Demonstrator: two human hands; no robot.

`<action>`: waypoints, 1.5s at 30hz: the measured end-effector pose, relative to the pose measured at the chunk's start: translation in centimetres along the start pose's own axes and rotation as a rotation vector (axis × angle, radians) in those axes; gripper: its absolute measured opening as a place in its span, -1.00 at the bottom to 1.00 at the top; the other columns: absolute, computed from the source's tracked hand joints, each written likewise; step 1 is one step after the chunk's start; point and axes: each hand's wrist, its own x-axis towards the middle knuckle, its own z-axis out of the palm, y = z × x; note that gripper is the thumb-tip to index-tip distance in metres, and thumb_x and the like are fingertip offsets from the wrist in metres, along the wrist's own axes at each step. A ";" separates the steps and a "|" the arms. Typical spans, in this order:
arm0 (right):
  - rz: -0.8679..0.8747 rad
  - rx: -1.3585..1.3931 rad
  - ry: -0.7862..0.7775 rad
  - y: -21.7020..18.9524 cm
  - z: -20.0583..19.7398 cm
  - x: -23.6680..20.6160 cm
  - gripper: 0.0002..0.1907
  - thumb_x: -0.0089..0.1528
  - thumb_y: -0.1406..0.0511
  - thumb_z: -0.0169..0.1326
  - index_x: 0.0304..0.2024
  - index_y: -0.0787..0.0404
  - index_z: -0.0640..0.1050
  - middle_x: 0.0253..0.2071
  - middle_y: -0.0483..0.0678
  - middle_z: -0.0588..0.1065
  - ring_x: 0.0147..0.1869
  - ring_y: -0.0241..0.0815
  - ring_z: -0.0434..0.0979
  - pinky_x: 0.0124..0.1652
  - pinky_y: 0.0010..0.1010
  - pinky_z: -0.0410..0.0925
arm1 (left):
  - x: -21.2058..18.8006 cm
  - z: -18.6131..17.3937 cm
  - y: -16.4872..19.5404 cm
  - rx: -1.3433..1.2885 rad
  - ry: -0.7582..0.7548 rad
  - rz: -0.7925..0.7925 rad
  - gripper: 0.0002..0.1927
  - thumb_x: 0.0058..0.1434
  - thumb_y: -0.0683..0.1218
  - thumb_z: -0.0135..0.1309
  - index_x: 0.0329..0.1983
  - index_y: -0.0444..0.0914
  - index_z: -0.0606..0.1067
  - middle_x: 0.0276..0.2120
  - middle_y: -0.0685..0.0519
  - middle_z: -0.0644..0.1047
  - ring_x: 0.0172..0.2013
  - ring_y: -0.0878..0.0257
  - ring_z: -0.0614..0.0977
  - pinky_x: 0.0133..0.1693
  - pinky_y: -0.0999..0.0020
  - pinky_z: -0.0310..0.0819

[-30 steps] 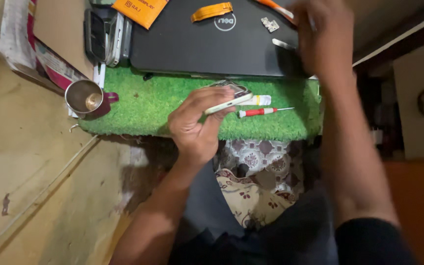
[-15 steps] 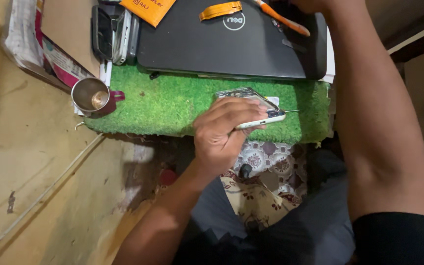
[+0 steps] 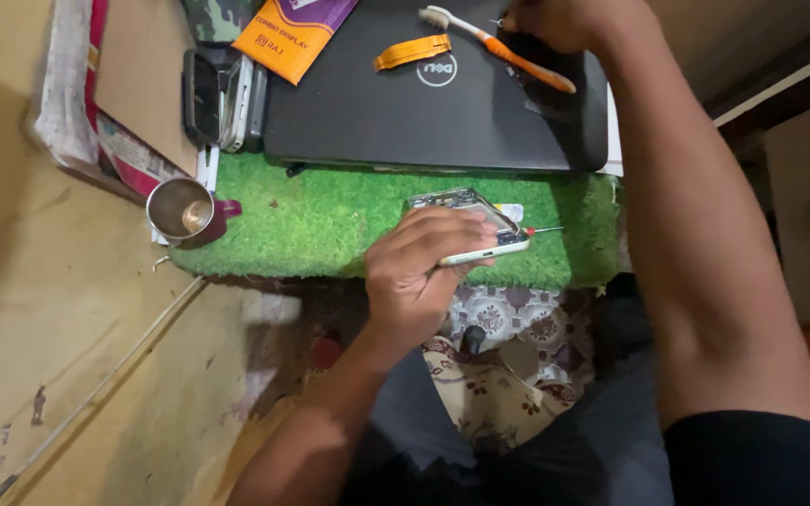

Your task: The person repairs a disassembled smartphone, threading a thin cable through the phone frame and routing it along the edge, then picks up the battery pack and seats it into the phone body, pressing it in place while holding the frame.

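The left hand [image 3: 419,272] has its fingers [image 3: 452,234] closed round an opened phone [image 3: 466,225], steadying it on the green mat [image 3: 330,220], while the right hand [image 3: 564,19], reaching over the laptop [image 3: 405,112] near a toothbrush [image 3: 499,47], shows no readable grip.

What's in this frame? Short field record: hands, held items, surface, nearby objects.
left hand: grips an opened phone, over the green turf mat
right hand: at the top edge of view, over the closed black laptop; whether it holds anything cannot be told
on laptop: toothbrush with orange handle, orange flat strip
beside phone: red-tipped screwdriver, mostly hidden
left of mat: metal mug
top: orange and purple packet, stacked phones
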 end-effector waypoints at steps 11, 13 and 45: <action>-0.012 0.158 0.062 0.4 -0.1 -0.4 -0.81 0.34 0.21 0.17 -0.07 0.11 0.68 -0.21 -0.02 0.64 -0.21 -0.08 0.63 -0.21 -0.19 0.45 | 0.1 -0.4 -0.2 -0.050 0.013 -0.017 -0.75 0.15 -0.39 0.25 -0.16 -0.27 0.60 -0.14 0.03 0.68 0.03 0.13 0.71 0.15 0.21 0.58; 0.018 0.140 0.053 1.0 -0.1 -0.7 -0.82 0.33 0.20 0.19 -0.08 0.11 0.68 -0.22 -0.01 0.63 -0.21 -0.07 0.62 -0.22 -0.19 0.43 | 0.1 -0.4 -0.2 -0.053 0.020 -0.022 -0.75 0.15 -0.39 0.26 -0.15 -0.28 0.60 -0.14 0.02 0.68 0.01 0.13 0.71 0.14 0.21 0.58; -0.134 1.421 0.471 -4.8 3.7 -22.6 -0.84 0.29 0.57 0.07 -0.10 0.40 0.58 -0.22 0.07 0.54 -0.21 -0.22 0.58 -0.19 -0.46 0.48 | 0.4 -0.1 0.5 0.052 -0.041 0.060 -0.78 0.13 -0.37 0.23 -0.19 -0.27 0.61 -0.19 0.03 0.67 0.00 0.11 0.72 0.10 0.19 0.56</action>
